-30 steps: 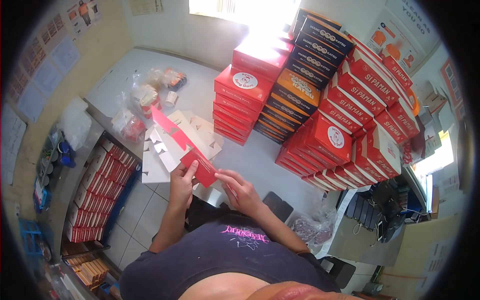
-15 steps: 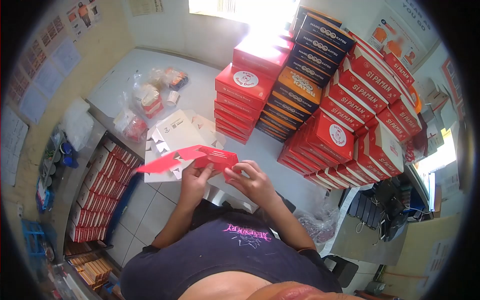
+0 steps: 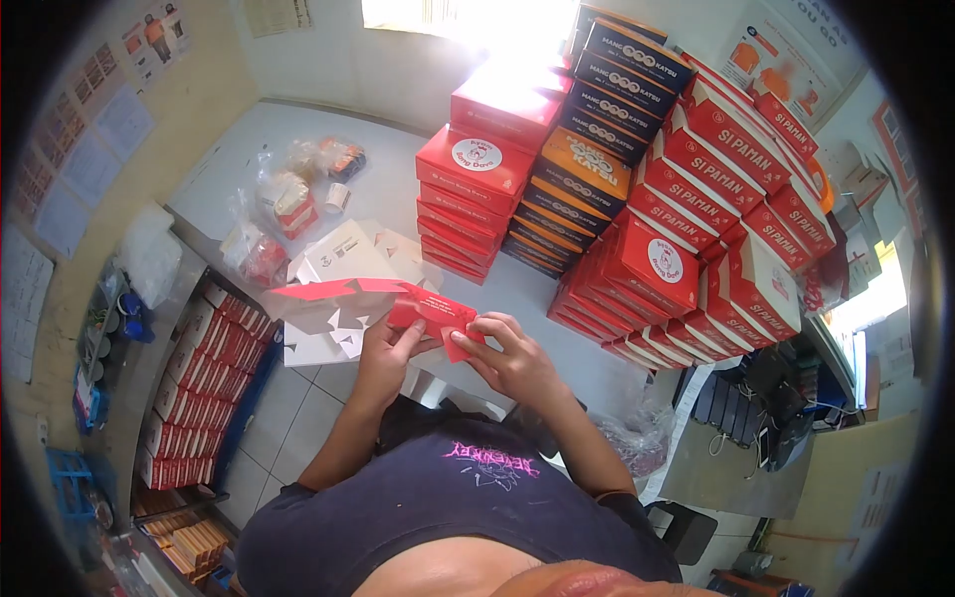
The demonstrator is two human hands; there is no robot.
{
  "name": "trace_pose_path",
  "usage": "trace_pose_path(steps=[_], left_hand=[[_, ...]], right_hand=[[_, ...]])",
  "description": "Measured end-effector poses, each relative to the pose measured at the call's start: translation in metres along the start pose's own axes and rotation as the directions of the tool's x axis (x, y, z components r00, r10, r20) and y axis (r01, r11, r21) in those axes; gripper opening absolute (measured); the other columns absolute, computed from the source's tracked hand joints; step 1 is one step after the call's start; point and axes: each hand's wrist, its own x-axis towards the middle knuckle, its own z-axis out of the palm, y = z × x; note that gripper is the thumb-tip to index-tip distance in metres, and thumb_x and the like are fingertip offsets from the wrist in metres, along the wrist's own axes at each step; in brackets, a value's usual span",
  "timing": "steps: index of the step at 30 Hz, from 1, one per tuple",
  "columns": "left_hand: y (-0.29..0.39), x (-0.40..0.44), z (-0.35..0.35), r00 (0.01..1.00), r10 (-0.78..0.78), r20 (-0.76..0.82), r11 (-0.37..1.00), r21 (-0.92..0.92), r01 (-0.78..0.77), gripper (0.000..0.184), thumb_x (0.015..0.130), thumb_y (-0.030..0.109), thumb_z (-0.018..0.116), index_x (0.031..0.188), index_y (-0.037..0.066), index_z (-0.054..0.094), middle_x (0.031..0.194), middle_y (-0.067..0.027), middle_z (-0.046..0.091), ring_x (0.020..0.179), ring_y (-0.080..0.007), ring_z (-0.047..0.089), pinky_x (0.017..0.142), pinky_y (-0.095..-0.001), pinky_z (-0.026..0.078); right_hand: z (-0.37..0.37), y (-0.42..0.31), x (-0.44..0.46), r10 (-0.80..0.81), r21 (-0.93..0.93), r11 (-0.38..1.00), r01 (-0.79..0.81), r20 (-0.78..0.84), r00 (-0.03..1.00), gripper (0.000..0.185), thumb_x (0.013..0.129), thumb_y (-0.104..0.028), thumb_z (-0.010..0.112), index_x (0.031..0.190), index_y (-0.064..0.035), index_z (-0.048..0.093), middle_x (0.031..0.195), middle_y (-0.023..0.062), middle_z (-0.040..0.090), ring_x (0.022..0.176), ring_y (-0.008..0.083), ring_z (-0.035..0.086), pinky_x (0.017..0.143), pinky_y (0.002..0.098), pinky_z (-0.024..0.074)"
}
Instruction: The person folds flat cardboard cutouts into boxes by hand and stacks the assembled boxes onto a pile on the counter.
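Observation:
A red cardboard box blank (image 3: 445, 310), partly folded, is held up in front of my body. Its long panel stretches left, showing a pale inner side. My left hand (image 3: 391, 348) grips the middle of the card, thumb pressed on the red face. At the right end, my right hand (image 3: 515, 360) pinches a red flap between thumb and fingers. Below and behind the blank, flat white box blanks (image 3: 343, 251) with cut-out tabs lie on the table (image 3: 383, 159).
Stacks of red boxes (image 3: 473, 159), black-and-orange boxes (image 3: 582, 164) and red-and-white boxes (image 3: 731, 139) stand at the back and right. Plastic-wrapped items (image 3: 261, 254) lie at the left of the table. A shelf of red boxes (image 3: 204, 388) is lower left. Clear plastic (image 3: 637, 443) lies at right.
The blank's left panel has swung upward and now lies more level. The right flap is bent further down under my right hand. The whole view has shifted slightly.

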Motion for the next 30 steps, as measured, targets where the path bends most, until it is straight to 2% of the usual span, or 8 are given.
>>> trace_pose_path(steps=[12, 14, 15, 17, 22, 24, 25, 30], left_hand=[[-0.013, -0.009, 0.013, 0.998, 0.018, 0.056, 0.978, 0.206, -0.029, 0.025, 0.102, 0.003, 0.058, 0.126, -0.004, 0.059, 0.112, -0.0146, 0.070, 0.103, -0.0228, 0.071, 0.092, -0.0369, 0.061], [-0.005, -0.010, 0.011, 0.970, -0.206, 0.131, 0.892, 0.432, 0.131, 0.029, 0.102, 0.004, 0.059, 0.130, -0.003, 0.056, 0.118, -0.0138, 0.067, 0.107, -0.0221, 0.069, 0.093, -0.0365, 0.060], [-0.008, -0.010, 0.010, 0.969, -0.206, 0.133, 0.893, 0.431, 0.131, 0.029, 0.102, 0.004, 0.059, 0.130, -0.003, 0.056, 0.118, -0.0138, 0.067, 0.107, -0.0221, 0.069, 0.093, -0.0365, 0.060], [-0.016, -0.007, 0.009, 0.974, -0.098, 0.205, 0.994, 0.064, 0.087, 0.039, 0.103, 0.010, 0.060, 0.139, 0.001, 0.047, 0.124, -0.0125, 0.064, 0.112, -0.0218, 0.067, 0.095, -0.0374, 0.059], [-0.029, -0.001, -0.016, 0.985, -0.046, 0.166, 0.997, -0.055, 0.056, 0.048, 0.109, 0.039, 0.048, 0.143, 0.004, 0.044, 0.131, -0.0155, 0.062, 0.110, -0.0243, 0.069, 0.093, -0.0427, 0.058], [-0.024, 0.011, -0.021, 0.989, -0.044, -0.144, 0.995, -0.090, 0.032, 0.052, 0.109, 0.046, 0.044, 0.143, 0.006, 0.044, 0.131, -0.0135, 0.062, 0.106, -0.0238, 0.070, 0.089, -0.0412, 0.058], [-0.021, 0.013, -0.021, 0.965, -0.001, -0.264, 0.996, -0.086, -0.022, 0.046, 0.108, 0.040, 0.051, 0.139, 0.006, 0.050, 0.125, -0.0101, 0.065, 0.102, -0.0202, 0.070, 0.083, -0.0355, 0.058], [0.002, 0.012, -0.021, 0.976, 0.056, -0.211, 0.997, 0.071, -0.042, 0.022, 0.100, 0.014, 0.067, 0.115, -0.002, 0.067, 0.098, -0.0074, 0.071, 0.092, -0.0164, 0.068, 0.082, -0.0303, 0.055]], right_hand=[[0.006, 0.003, 0.001, 0.112, 0.145, 0.986, -0.083, -0.206, 0.972, 0.024, 0.076, -0.017, 0.087, 0.090, -0.0070, 0.070, 0.105, 0.0090, 0.069, 0.093, 0.0263, 0.069, 0.080, 0.0371, 0.0586], [0.003, 0.004, 0.004, 0.133, 0.131, 0.986, -0.108, -0.198, 0.971, 0.025, 0.077, -0.019, 0.087, 0.087, -0.0062, 0.068, 0.107, 0.0102, 0.072, 0.092, 0.0276, 0.070, 0.079, 0.0380, 0.0588], [0.008, 0.009, -0.001, 0.221, 0.323, 0.928, -0.184, -0.081, 0.972, 0.026, 0.079, -0.020, 0.086, 0.086, -0.0056, 0.066, 0.113, 0.0123, 0.072, 0.094, 0.0294, 0.071, 0.079, 0.0394, 0.0591], [0.010, 0.010, -0.004, 0.283, 0.491, 0.828, -0.270, 0.050, 0.958, 0.027, 0.080, -0.021, 0.086, 0.086, -0.0050, 0.064, 0.119, 0.0144, 0.072, 0.096, 0.0312, 0.072, 0.079, 0.0408, 0.0593], [0.022, -0.001, -0.010, 0.284, 0.337, 0.888, -0.313, 0.133, 0.949, 0.018, 0.089, -0.016, 0.077, 0.094, -0.0046, 0.063, 0.132, 0.0191, 0.066, 0.106, 0.0343, 0.072, 0.085, 0.0431, 0.0602], [0.029, -0.003, -0.012, 0.213, 0.255, 0.940, -0.226, 0.080, 0.974, 0.017, 0.089, -0.015, 0.076, 0.094, -0.0048, 0.063, 0.131, 0.0197, 0.066, 0.107, 0.0347, 0.072, 0.086, 0.0431, 0.0603], [0.032, -0.004, -0.012, 0.135, 0.162, 0.977, -0.138, 0.030, 0.990, 0.016, 0.089, -0.014, 0.076, 0.095, -0.0049, 0.064, 0.130, 0.0203, 0.067, 0.107, 0.0352, 0.071, 0.087, 0.0431, 0.0603], [0.034, -0.005, -0.013, 0.114, 0.095, 0.990, -0.104, -0.101, 0.988, 0.019, 0.088, -0.013, 0.077, 0.098, -0.0050, 0.063, 0.128, 0.0230, 0.067, 0.107, 0.0369, 0.071, 0.086, 0.0430, 0.0602]])
